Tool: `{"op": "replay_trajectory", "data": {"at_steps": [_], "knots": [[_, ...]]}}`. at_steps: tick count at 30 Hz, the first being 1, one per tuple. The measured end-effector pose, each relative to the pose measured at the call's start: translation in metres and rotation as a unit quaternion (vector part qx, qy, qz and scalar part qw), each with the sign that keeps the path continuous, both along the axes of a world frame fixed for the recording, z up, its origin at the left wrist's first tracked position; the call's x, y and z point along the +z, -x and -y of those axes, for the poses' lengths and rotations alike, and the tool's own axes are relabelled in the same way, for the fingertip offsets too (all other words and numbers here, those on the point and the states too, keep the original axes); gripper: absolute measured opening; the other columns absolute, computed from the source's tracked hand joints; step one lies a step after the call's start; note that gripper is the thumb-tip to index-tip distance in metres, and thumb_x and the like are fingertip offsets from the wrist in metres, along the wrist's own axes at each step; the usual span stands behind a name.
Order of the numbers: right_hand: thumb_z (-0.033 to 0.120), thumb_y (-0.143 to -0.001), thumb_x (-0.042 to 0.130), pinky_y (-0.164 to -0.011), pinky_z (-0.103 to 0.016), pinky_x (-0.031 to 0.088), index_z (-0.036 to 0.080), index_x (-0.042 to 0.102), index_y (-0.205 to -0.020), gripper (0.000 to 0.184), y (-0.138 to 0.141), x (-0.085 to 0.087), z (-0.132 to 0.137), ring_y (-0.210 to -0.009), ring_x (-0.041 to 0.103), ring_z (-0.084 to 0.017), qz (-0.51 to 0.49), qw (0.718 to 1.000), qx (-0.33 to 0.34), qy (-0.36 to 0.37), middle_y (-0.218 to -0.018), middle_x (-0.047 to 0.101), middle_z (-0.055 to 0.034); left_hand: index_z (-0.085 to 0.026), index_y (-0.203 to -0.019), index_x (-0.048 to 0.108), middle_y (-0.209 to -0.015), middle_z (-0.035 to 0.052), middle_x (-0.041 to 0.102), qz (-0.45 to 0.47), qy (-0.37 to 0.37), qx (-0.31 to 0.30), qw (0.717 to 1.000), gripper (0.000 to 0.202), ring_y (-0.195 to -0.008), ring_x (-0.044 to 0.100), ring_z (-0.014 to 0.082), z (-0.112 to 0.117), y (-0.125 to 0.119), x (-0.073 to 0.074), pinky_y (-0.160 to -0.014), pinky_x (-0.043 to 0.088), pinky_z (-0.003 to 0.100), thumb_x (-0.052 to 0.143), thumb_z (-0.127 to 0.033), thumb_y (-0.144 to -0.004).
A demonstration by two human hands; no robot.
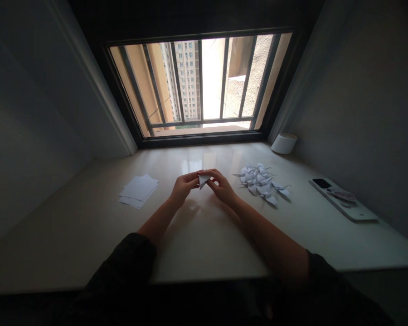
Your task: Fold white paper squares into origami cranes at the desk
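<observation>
Both of my hands meet over the middle of the pale ledge. Between them is a small folded piece of white paper, pointed at its lower end. My left hand pinches its left side with closed fingers. My right hand grips its right side, fingers curled around it. The paper is held just above the surface. To the left lies a small stack of flat white paper sheets. To the right lies a heap of several folded paper cranes.
A white roll stands at the back right corner by the wall. A phone in a white case lies at the far right. A barred window fills the back; walls close in on both sides.
</observation>
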State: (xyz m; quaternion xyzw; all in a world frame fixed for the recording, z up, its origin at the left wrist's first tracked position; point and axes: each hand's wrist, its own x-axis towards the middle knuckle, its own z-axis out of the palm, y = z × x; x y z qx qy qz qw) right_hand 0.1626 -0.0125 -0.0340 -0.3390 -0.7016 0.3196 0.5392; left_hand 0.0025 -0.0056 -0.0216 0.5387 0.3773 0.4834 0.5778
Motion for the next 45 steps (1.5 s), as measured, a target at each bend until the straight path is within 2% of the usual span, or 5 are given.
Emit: {"op": "replay_trajectory", "data": {"at_steps": [11, 17, 21, 36, 45], "knots": [[0.039, -0.062, 0.075, -0.065, -0.029, 0.047, 0.021, 0.073, -0.08, 0.026, -0.005, -0.012, -0.012, -0.071, 0.061, -0.018, -0.141, 0.981, -0.048, 0.125, -0.078, 0.069, -0.0041, -0.017, -0.108, 0.066, -0.097, 0.0095, 0.069, 0.001, 0.022, 0.019, 1.0, 0.049, -0.082, 0.062, 0.0184, -0.004, 0.0, -0.003, -0.074, 0.047, 0.032, 0.074, -0.037, -0.064], [0.041, -0.059, 0.076, -0.07, -0.033, 0.049, 0.021, 0.074, -0.08, 0.029, -0.003, -0.011, -0.011, -0.075, 0.065, -0.022, -0.147, 0.977, -0.053, 0.148, -0.081, 0.072, -0.006, -0.018, -0.115, 0.062, -0.092, 0.0088, 0.07, -0.068, -0.076, 0.012, 0.995, 0.053, -0.077, 0.065, 0.0196, -0.004, 0.003, -0.002, -0.071, 0.05, 0.032, 0.072, -0.037, -0.067], [0.039, -0.057, 0.078, -0.075, -0.035, 0.049, 0.021, 0.075, -0.079, 0.029, -0.002, -0.009, -0.01, -0.079, 0.066, -0.024, -0.18, 0.965, -0.04, 0.185, -0.08, 0.073, -0.0058, -0.016, -0.101, 0.07, -0.096, 0.0103, 0.07, -0.108, -0.125, 0.061, 0.984, 0.04, -0.08, 0.066, 0.0221, -0.004, 0.005, -0.002, -0.076, 0.052, 0.036, 0.07, -0.039, -0.068], [0.038, -0.057, 0.078, -0.062, -0.029, 0.046, 0.019, 0.072, -0.087, 0.035, 0.003, -0.009, -0.008, -0.064, 0.061, -0.015, -0.246, 0.943, -0.084, 0.209, -0.071, 0.072, -0.0036, -0.018, -0.106, 0.067, -0.083, 0.0083, 0.072, -0.035, -0.016, 0.058, 0.998, 0.048, -0.08, 0.065, 0.0204, -0.001, -0.004, -0.006, -0.076, 0.048, 0.034, 0.076, -0.038, -0.062], [0.037, -0.058, 0.077, -0.076, -0.037, 0.051, 0.02, 0.074, -0.083, 0.03, 0.005, -0.009, -0.006, -0.076, 0.067, -0.022, -0.218, 0.956, -0.075, 0.181, -0.082, 0.074, -0.0055, -0.016, -0.096, 0.071, -0.088, 0.0108, 0.071, -0.057, 0.014, 0.04, 0.997, 0.043, -0.083, 0.065, 0.0223, 0.002, -0.002, -0.003, -0.076, 0.048, 0.036, 0.073, -0.044, -0.064]]}}
